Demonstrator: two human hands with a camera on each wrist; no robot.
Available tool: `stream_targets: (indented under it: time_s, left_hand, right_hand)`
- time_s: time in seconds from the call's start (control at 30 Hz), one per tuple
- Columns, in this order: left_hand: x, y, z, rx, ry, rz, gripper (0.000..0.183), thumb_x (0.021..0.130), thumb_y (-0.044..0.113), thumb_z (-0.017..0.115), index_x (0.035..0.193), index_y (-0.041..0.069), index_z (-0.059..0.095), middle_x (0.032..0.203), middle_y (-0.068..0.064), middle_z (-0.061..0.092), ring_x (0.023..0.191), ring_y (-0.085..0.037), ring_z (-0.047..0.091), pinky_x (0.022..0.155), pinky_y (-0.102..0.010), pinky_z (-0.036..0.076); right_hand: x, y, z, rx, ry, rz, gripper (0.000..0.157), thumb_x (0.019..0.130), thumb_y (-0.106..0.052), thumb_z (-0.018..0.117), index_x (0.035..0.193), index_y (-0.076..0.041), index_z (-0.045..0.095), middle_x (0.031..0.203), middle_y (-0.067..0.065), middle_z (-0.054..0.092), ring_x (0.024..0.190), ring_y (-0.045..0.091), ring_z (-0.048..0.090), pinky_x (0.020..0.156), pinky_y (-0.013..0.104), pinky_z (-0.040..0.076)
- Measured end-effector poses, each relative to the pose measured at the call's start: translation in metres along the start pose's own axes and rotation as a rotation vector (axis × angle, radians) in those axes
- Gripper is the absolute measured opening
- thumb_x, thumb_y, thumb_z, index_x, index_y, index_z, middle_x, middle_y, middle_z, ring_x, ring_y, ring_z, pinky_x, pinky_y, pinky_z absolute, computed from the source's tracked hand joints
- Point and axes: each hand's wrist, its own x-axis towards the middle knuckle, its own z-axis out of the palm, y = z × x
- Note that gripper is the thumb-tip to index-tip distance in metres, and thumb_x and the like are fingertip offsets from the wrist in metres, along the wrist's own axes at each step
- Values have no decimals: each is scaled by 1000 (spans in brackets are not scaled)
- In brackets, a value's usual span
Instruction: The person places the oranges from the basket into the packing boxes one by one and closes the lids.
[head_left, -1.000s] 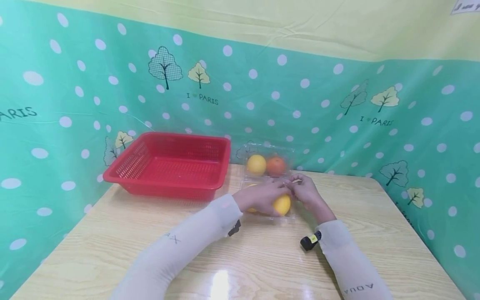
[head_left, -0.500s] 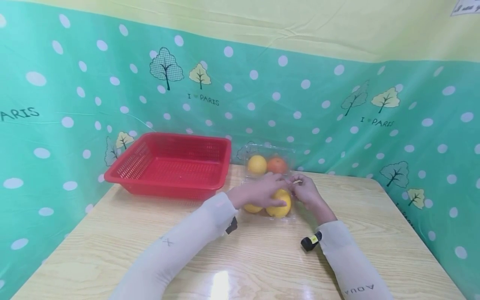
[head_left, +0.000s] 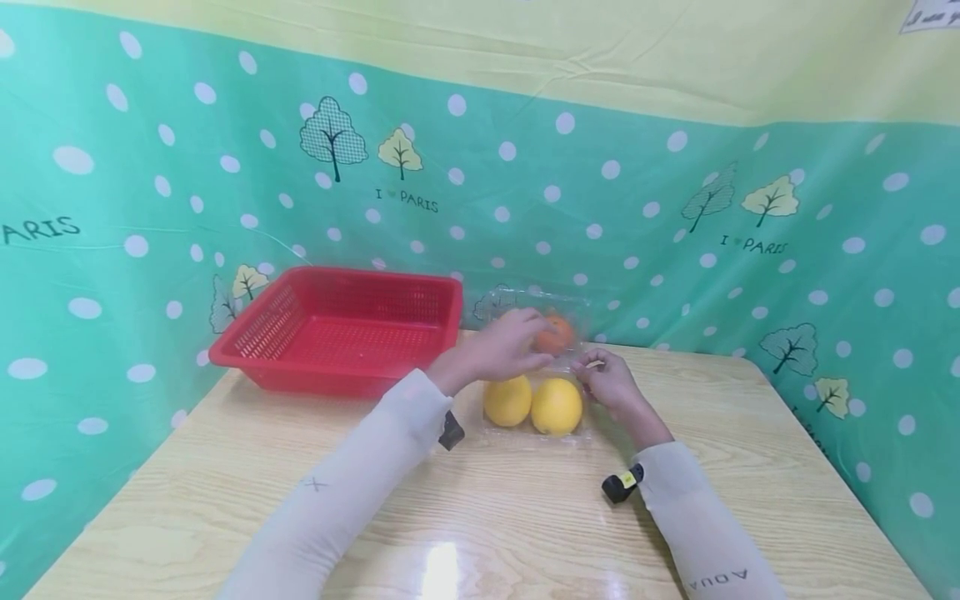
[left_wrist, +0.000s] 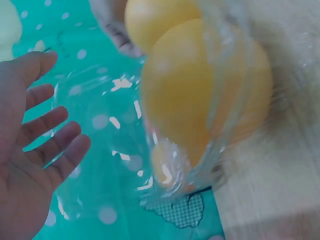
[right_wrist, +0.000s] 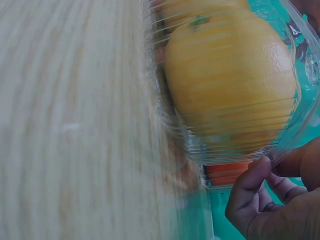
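Observation:
Two yellow round fruits [head_left: 557, 407] sit side by side in a clear plastic box [right_wrist: 187, 142] on the table. My right hand [head_left: 611, 383] stays at the box's right side, and in the right wrist view its thumb and fingertips pinch the clear rim. Spread and relaxed, my left hand [head_left: 510, 343] hovers above the back of the box and holds nothing; the left wrist view shows its fingers apart from the plastic. Behind the box, within more clear plastic, an orange-red round fruit [head_left: 555, 335] shows past the left fingertips. A yellow fruit beside it is hidden by that hand.
A red perforated plastic basket [head_left: 352, 346] stands at the back left of the wooden table [head_left: 525, 517]. A green dotted curtain [head_left: 637, 250] with printed trees hangs right behind the table and along both sides.
My left hand has lifted off the yellow fruits in the front and moved back and left, uncovering both. It now covers the rear yellow fruit. My right hand has kept its place.

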Motion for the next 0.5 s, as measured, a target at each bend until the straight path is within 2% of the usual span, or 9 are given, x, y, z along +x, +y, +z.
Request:
stream_targets:
  time_s: [0.17,0.23,0.4,0.5]
  left_hand:
    - [-3,-9,-16,-28,110,-30,46,98,31,70,139,12,60,138,-6,60,129,-24,52,109,-42,44]
    - [-4,-14,-23,-71,167,-40,44,98,27,70,137,9,62,135,-7,62,124,-25,56,106,-41,47]
    - [-9,-29,-34,-188,313,-121,36,97,21,71,131,9,66,129,-8,64,108,-27,64,93,-39,55]
    - [-11,-38,-36,-260,386,-178,33,97,20,70,129,9,67,128,-10,64,107,-31,64,90,-42,57]
  right_hand:
    - [0,0,1,1,0,-7,19,105,-16,59,115,-1,54,80,2,53,70,15,51,59,26,45]
    - [1,1,1,-2,2,-8,19,105,-16,58,115,-1,54,81,2,54,71,14,51,59,25,45]
    - [2,1,1,-2,6,-10,19,105,-17,58,114,-1,54,82,3,54,71,15,52,58,25,45]
    - [2,1,0,-12,3,-6,19,105,-17,57,115,-1,54,82,3,54,71,15,52,59,25,45]
